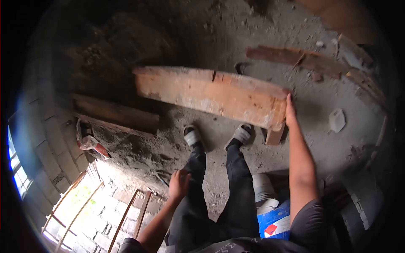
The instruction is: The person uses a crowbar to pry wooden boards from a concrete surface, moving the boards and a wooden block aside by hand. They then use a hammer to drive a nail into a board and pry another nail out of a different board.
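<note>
A long wooden plank (pixel 202 90), built like a narrow board form with a raised back edge, spans the middle of the head view beyond my feet. My right hand (pixel 290 111) is closed on its right end, next to a short wooden block (pixel 275 135) at that corner. My left hand (pixel 179 184) is beside my left thigh with its fingers curled. A thin dark object (pixel 161 178) shows just left of it; what the hand holds, if anything, I cannot make out.
Another wooden form (pixel 116 114) lies at the left, near a red-and-white bag (pixel 92 143). Boards (pixel 299 59) lie at upper right. A pale block (pixel 337 120) is on the dirt floor. A blue container (pixel 274 221) and white bucket (pixel 264 187) stand by my right leg.
</note>
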`<state>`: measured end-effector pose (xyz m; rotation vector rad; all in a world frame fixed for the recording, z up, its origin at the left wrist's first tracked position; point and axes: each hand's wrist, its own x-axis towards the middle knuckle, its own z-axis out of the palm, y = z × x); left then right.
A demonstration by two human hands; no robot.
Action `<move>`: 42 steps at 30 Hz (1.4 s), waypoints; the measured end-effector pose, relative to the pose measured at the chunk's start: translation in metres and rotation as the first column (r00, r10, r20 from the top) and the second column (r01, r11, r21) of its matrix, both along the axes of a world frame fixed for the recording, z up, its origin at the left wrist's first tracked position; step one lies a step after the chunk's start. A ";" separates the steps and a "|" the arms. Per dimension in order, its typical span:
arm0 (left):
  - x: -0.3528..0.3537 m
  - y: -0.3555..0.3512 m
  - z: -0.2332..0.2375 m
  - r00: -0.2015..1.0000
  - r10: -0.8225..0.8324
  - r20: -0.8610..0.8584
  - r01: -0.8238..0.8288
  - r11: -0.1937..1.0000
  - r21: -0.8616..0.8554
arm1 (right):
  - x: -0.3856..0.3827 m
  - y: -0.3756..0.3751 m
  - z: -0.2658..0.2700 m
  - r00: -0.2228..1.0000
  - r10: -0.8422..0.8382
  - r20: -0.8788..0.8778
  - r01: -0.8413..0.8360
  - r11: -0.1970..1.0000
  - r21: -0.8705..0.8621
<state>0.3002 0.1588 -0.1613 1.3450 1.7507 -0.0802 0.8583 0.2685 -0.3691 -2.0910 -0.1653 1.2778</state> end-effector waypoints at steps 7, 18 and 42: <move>0.157 -0.021 -0.104 0.904 0.013 0.427 0.168 0.908 -0.384 | 0.050 0.017 -0.170 0.997 0.032 -0.065 -0.035 0.999 -0.035; 0.191 0.005 -0.155 0.910 0.089 0.406 0.180 0.796 -0.578 | -0.042 -0.152 -0.265 0.559 0.657 0.505 -0.453 0.753 -0.478; 0.164 -0.021 -0.200 0.857 0.334 0.392 -0.084 0.841 -0.534 | -0.086 -0.197 -0.046 0.436 0.845 0.310 -0.679 0.534 -0.504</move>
